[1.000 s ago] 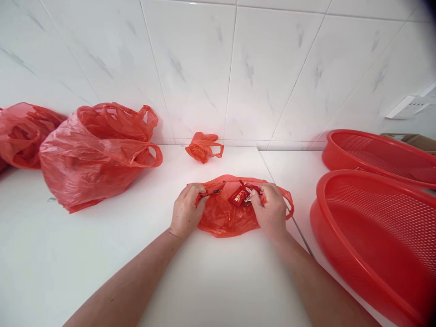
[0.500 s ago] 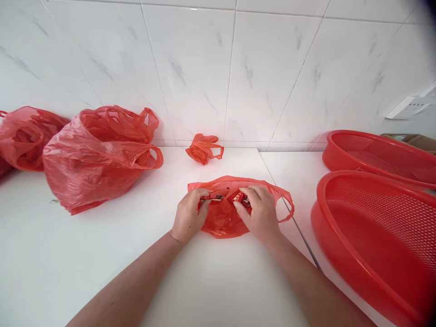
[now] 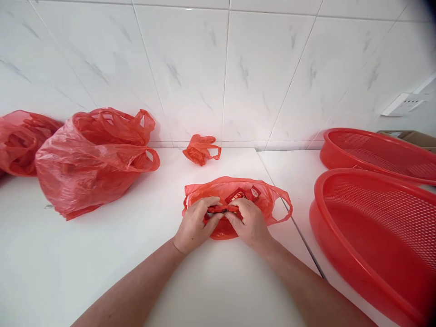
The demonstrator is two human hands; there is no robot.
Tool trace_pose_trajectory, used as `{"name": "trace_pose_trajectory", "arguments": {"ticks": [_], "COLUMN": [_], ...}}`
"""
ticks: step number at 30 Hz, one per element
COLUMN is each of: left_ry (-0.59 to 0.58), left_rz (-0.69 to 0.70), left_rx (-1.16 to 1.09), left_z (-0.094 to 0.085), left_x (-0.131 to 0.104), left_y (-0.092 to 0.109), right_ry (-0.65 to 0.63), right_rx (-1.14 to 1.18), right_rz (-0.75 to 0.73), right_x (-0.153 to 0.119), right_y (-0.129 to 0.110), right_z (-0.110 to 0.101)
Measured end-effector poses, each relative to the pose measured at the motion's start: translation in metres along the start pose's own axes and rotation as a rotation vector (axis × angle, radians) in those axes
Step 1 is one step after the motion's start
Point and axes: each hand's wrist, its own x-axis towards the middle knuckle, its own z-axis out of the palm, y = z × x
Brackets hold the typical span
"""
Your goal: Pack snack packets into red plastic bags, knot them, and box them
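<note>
A thin red plastic bag (image 3: 228, 181) lies spread open on the white table, its handle loop pointing right. Over its mouth, my left hand (image 3: 200, 222) pinches one end of a small red packet (image 3: 223, 209). The other end is between the thumb and fingers of my right hand (image 3: 247, 220), so the two hands nearly meet. Just behind them, more red packets (image 3: 240, 195) with light print rest in the bag. My fingers partly cover the held packet.
Large filled red bags (image 3: 85, 168) stand at the left near the tiled wall. A small crumpled red bag (image 3: 200, 150) lies behind the open one. Two red perforated baskets (image 3: 368, 245) are at the right, with a cardboard box (image 3: 412, 137) behind. A wall socket (image 3: 403, 104) is above.
Both hands have come together, the right moving left onto the packet in the left. The packet that the right hand was holding now appears to lie in the bag.
</note>
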Motion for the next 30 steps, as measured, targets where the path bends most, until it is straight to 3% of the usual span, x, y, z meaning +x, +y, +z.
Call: {"name": "trace_pose_trajectory", "arguments": {"ticks": [8,14,19,25,30], "left_ry": [0.084,0.254,0.255,0.211,0.190], "left_rz": [0.028,0.026,-0.051,-0.153,-0.196], "left_rx": [0.058,0.149,0.205,0.221,0.209], "left_z": [0.000,-0.008,-0.010,-0.009,-0.008], "left_x": [0.001,0.008,0.011,0.011,0.011], "left_y": [0.001,-0.009,-0.017,-0.023,-0.025], "right_ry": [0.055,0.088,0.228,0.077,-0.088], "right_rx": [0.010,0.067,-0.199,-0.545,-0.539], "right_rz": [0.006,0.248,0.162,0.198,0.249], "right_x": [0.000,0.002,0.010,0.009,0.005], "right_y": [-0.004,0.007,0.025,0.040,0.041], "right_z": [-0.001,-0.008,-0.020,-0.026,-0.020]}}
